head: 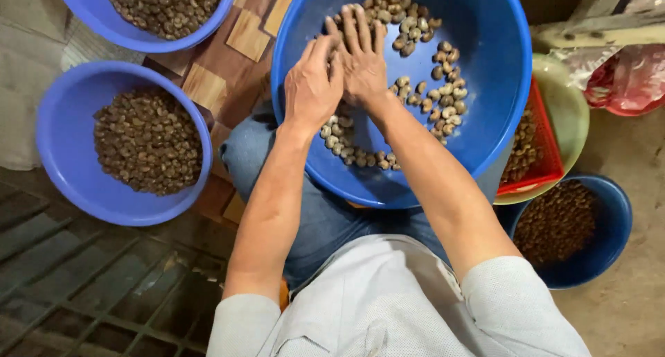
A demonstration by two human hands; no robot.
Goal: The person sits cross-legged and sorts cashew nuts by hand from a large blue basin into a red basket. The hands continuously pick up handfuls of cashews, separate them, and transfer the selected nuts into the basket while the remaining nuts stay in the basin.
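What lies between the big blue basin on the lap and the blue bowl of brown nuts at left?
In the head view, wooden patchwork boards and the person's denim-clad knee lie between them.

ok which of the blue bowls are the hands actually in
The big blue basin on the person's lap: both the left hand and right hand rest among its pale nuts. The other blue bowls hold darker nuts, untouched.

nut-sorting workplace, blue basins point(62, 156) of cashew nuts point(147, 141), bare floor point(623, 308)

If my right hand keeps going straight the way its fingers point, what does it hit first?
Most likely the nuts heaped at the far side of the big basin, just past the right hand; its height above them is unclear.
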